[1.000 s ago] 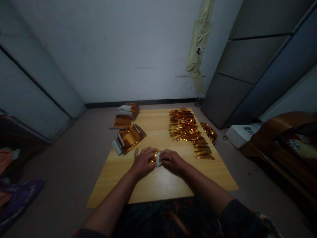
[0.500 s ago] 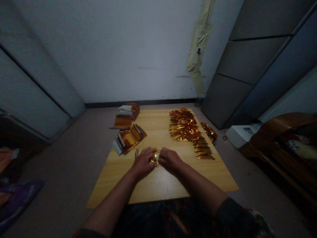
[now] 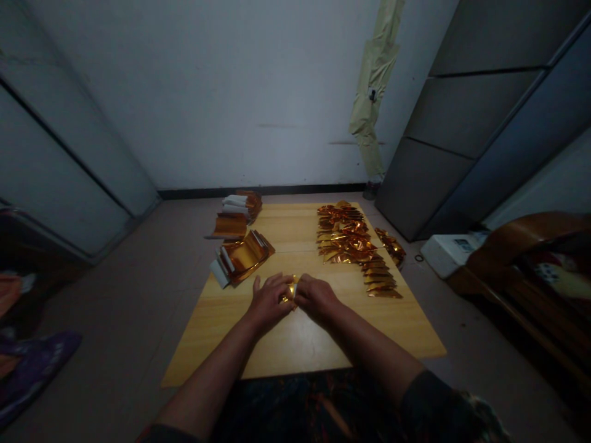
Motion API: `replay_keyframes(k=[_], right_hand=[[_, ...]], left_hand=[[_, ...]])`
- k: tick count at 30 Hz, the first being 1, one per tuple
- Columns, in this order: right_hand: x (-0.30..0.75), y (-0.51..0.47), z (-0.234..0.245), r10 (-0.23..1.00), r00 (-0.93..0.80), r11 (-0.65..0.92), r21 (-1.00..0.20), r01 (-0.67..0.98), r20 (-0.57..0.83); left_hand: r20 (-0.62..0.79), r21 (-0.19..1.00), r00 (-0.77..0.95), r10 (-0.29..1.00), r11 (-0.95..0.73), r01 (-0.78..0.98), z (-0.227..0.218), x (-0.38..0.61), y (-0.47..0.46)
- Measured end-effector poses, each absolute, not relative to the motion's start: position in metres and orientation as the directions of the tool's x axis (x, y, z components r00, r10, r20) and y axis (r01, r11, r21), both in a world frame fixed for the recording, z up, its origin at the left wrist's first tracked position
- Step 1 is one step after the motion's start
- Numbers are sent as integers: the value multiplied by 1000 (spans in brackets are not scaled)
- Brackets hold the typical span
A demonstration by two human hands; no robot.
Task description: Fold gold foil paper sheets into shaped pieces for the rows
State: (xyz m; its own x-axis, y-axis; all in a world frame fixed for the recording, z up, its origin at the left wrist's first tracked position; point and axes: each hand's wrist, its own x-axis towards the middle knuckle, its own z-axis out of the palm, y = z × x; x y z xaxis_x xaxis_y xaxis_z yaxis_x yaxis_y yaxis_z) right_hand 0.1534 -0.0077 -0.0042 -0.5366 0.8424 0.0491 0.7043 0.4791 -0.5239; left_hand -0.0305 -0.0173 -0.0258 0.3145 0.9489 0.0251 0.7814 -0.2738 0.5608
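Note:
Between my two hands, just above the wooden table (image 3: 221, 332), is a small sheet of gold foil paper (image 3: 290, 291), partly covered by fingers. My left hand (image 3: 271, 301) grips its left side, thumb low and fingers bent over the top. On the right edge, my right hand (image 3: 316, 296) pinches the paper with curled fingers. Left of my hands lies a stack of gold foil sheets (image 3: 247, 255) with pale backs, curled upward. Folded gold foil pieces (image 3: 381, 280) stand in overlapping rows on the right.
More curled foil sheets (image 3: 231, 226) lie at the table's far left corner. Further foil pieces (image 3: 390, 245) are beyond the right edge. A white box (image 3: 446, 255) and a wooden seat (image 3: 512, 264) stand at right, near a grey cabinet (image 3: 443, 123). A purple bag (image 3: 41, 369) is at left.
Less of the pale strip of the foil paper shows between my hands. Both hands stay almost in place, fingers closer together on the paper. The whole view has shifted very slightly.

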Motion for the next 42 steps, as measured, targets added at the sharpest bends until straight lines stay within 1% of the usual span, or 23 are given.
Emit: replay_keyframes(k=[4,8,14,16,20,22,26,28,31,33,36,39,42], right_hand=[[152,-7,-8,860,-507,455,-538,709,60],[155,-2,-14,883,-462,406,-640,653,89],[161,2,-25,932,-317,325,-786,526,173],[160,0,-28,933,-313,326,-784,528,177],[156,-3,-30,916,-349,374,-730,572,195],[157,-3,-29,917,-340,375,-735,564,208],[163,-6,-23,944,-229,327,-744,582,236],[162,-13,-19,958,-171,285,-765,577,228],[155,-28,-14,966,-196,250,-791,558,167],[150,-36,-12,962,-235,256,-750,610,137],[146,-43,-11,949,-285,308,-602,736,137],[146,-45,-13,912,-379,405,-475,781,156],[151,-47,-17,858,-487,512,-364,778,164]], left_hand=[[31,560,297,954,-263,786,-27,-28,-17],[39,553,279,960,-253,794,-29,-26,-18],[45,559,258,965,-238,794,-30,-24,-18],[38,561,255,966,-232,794,-30,-24,-18],[41,559,263,964,-240,793,-29,-25,-18],[49,561,262,964,-244,791,-30,-25,-19],[54,558,233,971,-223,800,-32,-22,-19],[59,544,208,976,-206,813,-32,-17,-21],[79,512,144,986,-164,843,-33,-6,-25],[109,498,88,990,-131,857,-34,2,-29],[149,492,56,987,-123,862,-35,7,-33],[138,490,117,984,-170,855,-34,-1,-32],[115,486,234,965,-260,834,-32,-19,-25]])
